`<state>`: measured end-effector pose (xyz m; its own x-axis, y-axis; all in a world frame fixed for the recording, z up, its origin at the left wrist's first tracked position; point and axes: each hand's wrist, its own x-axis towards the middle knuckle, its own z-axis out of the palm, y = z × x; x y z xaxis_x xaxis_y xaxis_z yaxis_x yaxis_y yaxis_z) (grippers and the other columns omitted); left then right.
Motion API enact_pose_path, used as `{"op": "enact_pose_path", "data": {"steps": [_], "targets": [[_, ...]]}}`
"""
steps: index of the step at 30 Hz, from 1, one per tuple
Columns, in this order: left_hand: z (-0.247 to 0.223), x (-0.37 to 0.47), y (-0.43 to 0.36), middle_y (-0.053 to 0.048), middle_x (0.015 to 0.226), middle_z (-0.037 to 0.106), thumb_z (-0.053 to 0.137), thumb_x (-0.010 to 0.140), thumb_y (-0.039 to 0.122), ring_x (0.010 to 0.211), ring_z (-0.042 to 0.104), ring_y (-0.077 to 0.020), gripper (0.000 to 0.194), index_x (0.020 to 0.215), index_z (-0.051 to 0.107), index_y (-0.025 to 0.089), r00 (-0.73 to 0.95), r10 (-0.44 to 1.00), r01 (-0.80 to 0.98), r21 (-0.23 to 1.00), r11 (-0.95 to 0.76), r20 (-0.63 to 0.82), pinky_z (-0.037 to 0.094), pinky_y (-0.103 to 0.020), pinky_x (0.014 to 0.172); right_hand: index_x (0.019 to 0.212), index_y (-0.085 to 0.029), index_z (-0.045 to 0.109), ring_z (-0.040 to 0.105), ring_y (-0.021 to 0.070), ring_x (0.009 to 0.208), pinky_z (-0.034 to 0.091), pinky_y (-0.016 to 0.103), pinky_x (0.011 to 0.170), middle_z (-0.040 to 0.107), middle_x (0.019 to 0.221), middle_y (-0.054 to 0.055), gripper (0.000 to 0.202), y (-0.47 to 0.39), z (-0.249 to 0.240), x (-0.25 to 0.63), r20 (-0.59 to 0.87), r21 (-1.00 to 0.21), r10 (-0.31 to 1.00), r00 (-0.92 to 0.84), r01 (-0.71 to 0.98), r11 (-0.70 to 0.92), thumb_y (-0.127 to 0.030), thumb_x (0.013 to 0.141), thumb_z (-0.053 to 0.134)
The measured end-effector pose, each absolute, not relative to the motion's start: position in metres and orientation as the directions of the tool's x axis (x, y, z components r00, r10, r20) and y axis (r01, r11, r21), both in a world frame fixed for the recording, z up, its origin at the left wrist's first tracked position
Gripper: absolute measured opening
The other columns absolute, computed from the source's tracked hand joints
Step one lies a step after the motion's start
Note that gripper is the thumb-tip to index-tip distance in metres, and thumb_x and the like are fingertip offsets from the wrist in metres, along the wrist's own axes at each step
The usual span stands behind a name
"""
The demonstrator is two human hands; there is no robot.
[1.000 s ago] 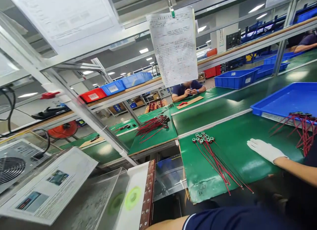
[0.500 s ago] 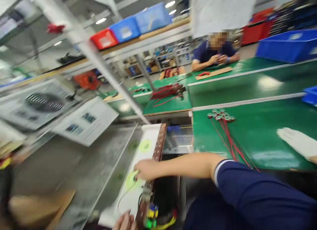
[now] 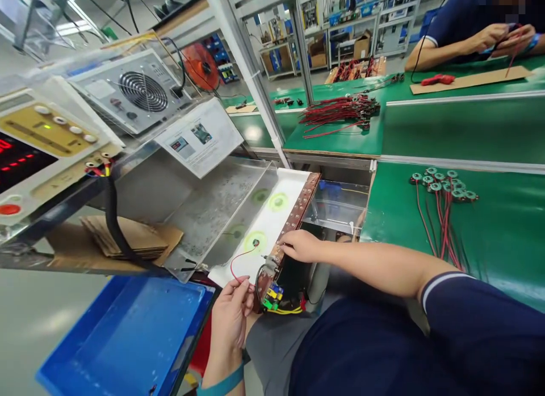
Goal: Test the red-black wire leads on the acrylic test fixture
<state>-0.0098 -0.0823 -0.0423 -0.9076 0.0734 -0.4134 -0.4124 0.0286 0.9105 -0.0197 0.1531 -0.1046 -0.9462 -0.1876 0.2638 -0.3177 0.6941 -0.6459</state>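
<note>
My left hand [image 3: 232, 311] is closed in a pinch on a thin red wire [image 3: 232, 264], low on the near side of the white sheet. The wire curves up to a small round component [image 3: 255, 243], which lies inside the lower yellow-green ring on the white panel [image 3: 244, 265]. My right hand [image 3: 301, 246] reaches in from the right, its fingertips at the brown riveted strip [image 3: 296, 214] along the panel's edge. Its thumb and forefinger look slightly apart, with nothing visible between them. Beside the strip's near end are yellow, blue and green connectors [image 3: 272, 298].
A clear plastic cover [image 3: 225, 214] stands left of the panel. Below left is a blue bin [image 3: 123, 333]; a test instrument [image 3: 51, 140] sits above. Ring-shaped parts with red wires [image 3: 445, 186] lie on the green bench [image 3: 511, 231]. A co-worker's hands [image 3: 502, 41] work opposite.
My right hand has left the round component and moved right to the brown strip. My left hand has come further into view with the red wire. The camera view has shifted.
</note>
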Motion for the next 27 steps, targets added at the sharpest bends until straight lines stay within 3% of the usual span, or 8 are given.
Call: {"op": "enact_pose_path", "data": {"steps": [6,10,17,23,27], "targets": [[-0.046,-0.006,-0.088,0.002,0.066,0.056,0.09,0.047,0.045,0.044,0.038,-0.0026,0.067,0.093,0.052,0.015,-0.87,0.108,-0.481,0.876,0.032,-0.481,0.024,-0.011,0.036,0.097,-0.012,0.071,0.063,0.0182,0.094,0.044,0.028,0.085,0.07,0.1,0.01,0.018,0.156,-0.108,-0.021,0.241,-0.678,-0.18,-0.954,-0.298,0.671,-0.019,0.093,0.054],[-0.044,-0.006,-0.091,0.0,0.069,0.059,0.094,0.041,0.044,0.046,0.039,-0.0022,0.073,0.092,0.051,0.014,-0.855,0.114,-0.504,0.862,0.054,-0.506,0.026,-0.011,0.036,0.098,-0.012,0.071,0.063,0.0184,0.092,0.043,0.028,0.083,0.07,0.099,0.01,0.018,0.156,-0.108,-0.024,0.242,-0.71,-0.147,-0.959,-0.278,0.647,-0.018,0.092,0.055],[-0.046,-0.004,-0.097,-0.009,0.086,0.068,0.095,0.041,0.039,0.053,0.052,-0.0069,0.073,0.094,0.052,0.012,-0.859,0.132,-0.491,0.869,0.065,-0.495,0.035,-0.013,0.04,0.098,-0.013,0.071,0.063,0.0175,0.087,0.043,0.026,0.079,0.071,0.096,0.009,0.017,0.156,-0.109,-0.024,0.245,-0.748,-0.106,-0.964,-0.257,0.612,-0.019,0.091,0.056],[-0.053,-0.003,-0.099,-0.016,0.089,0.07,0.091,0.048,0.05,0.054,0.057,-0.0111,0.071,0.093,0.052,0.01,-0.883,0.138,-0.421,0.887,0.19,-0.448,0.035,-0.014,0.04,0.098,-0.013,0.071,0.063,0.0168,0.087,0.043,0.025,0.079,0.071,0.095,0.008,0.017,0.157,-0.106,-0.024,0.226,-0.755,-0.106,-0.968,-0.243,0.609,-0.019,0.091,0.057],[-0.051,-0.003,-0.096,-0.013,0.079,0.069,0.087,0.051,0.056,0.047,0.051,-0.0086,0.069,0.091,0.054,0.01,-0.902,0.131,-0.355,0.88,0.316,-0.411,0.031,-0.014,0.039,0.099,-0.012,0.071,0.064,0.0173,0.089,0.043,0.026,0.08,0.071,0.096,0.008,0.019,0.158,-0.106,-0.024,0.237,-0.744,-0.107,-0.965,-0.252,0.619,-0.019,0.091,0.055]]}}
